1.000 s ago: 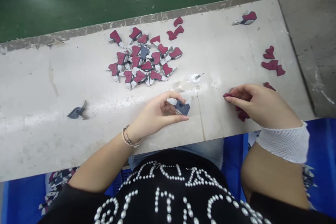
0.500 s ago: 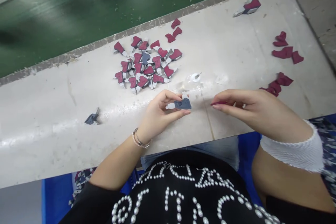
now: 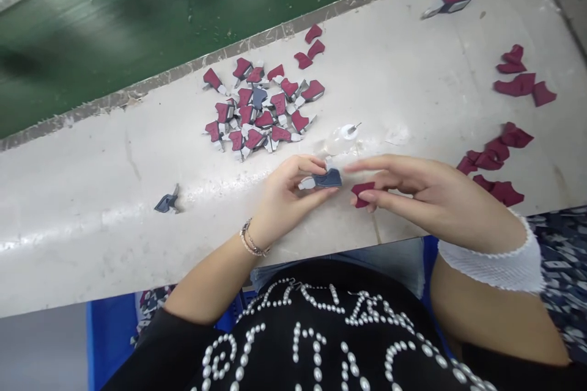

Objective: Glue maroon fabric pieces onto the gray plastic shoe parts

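Note:
My left hand [image 3: 287, 192] pinches a small dark blue-grey part with white tabs [image 3: 323, 180] just above the white table [image 3: 92, 195]. My right hand [image 3: 422, 192] holds a small maroon piece [image 3: 362, 190] between thumb and fingers, right beside the grey part and almost touching it. A small clear bottle with a needle tip [image 3: 342, 134] lies on the table just behind both hands.
A heap of maroon-topped parts [image 3: 261, 110] lies behind my left hand. Loose maroon pieces [image 3: 493, 162] lie to the right, with more [image 3: 523, 76] farther back. One grey part [image 3: 167, 201] sits alone at left. A green belt [image 3: 183, 6] runs along the far edge.
My right hand picked a maroon piece from the pile at right and carried it left to the grey part in my left hand. The view shifted a little.

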Demonstrator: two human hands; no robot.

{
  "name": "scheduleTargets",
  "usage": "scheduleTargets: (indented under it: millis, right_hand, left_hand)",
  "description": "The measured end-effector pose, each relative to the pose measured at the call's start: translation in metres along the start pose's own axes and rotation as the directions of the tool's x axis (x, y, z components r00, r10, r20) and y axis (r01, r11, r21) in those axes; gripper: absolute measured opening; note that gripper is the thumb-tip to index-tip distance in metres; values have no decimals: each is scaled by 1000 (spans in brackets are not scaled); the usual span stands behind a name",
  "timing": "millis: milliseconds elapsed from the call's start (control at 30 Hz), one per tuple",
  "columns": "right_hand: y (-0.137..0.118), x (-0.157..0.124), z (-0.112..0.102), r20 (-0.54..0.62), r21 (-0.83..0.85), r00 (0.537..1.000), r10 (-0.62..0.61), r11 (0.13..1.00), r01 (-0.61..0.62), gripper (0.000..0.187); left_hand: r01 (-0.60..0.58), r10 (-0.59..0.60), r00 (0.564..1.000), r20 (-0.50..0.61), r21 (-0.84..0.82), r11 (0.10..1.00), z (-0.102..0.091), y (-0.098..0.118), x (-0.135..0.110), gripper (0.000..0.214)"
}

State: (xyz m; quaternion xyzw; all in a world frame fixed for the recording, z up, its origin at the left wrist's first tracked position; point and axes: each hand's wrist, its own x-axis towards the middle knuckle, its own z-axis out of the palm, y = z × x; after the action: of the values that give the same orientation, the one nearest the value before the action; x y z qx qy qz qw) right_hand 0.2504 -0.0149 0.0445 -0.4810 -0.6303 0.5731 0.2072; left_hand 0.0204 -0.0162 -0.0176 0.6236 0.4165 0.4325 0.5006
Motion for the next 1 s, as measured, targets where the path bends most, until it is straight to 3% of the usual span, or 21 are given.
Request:
scheduleTargets:
  millis: [100, 267, 367, 500, 733, 1000]
  right_hand:
    - [-1, 2, 4, 12, 57, 1000, -13, 998, 13, 20]
    - [-3, 1, 9, 20, 163, 1000, 5, 987, -9, 15]
    - [-6, 5, 13, -3, 49, 1000, -15, 999, 15, 21]
    - [-9, 14, 17, -123, -70, 992, 12, 997, -21, 24]
    - [-9, 17, 18, -122, 76, 989, 88, 994, -79, 22]
    - [-6, 19, 19, -125, 115, 985, 121, 988, -106, 22]
  left_hand:
    - [-29, 30, 999, -25, 60, 998, 1, -2, 0, 27]
    - [-66, 66, 997, -33, 11, 998, 3, -3, 0, 28]
    - [-75, 76, 997, -34, 3, 997, 3, -3, 1, 27]
    - [-119, 119, 992, -38, 18, 993, 3, -3, 0, 28]
    - [-200, 213, 975, -71, 150, 968, 1, 0, 0, 27]
    - [-235, 249, 966, -70, 168, 957, 0, 0, 2, 30]
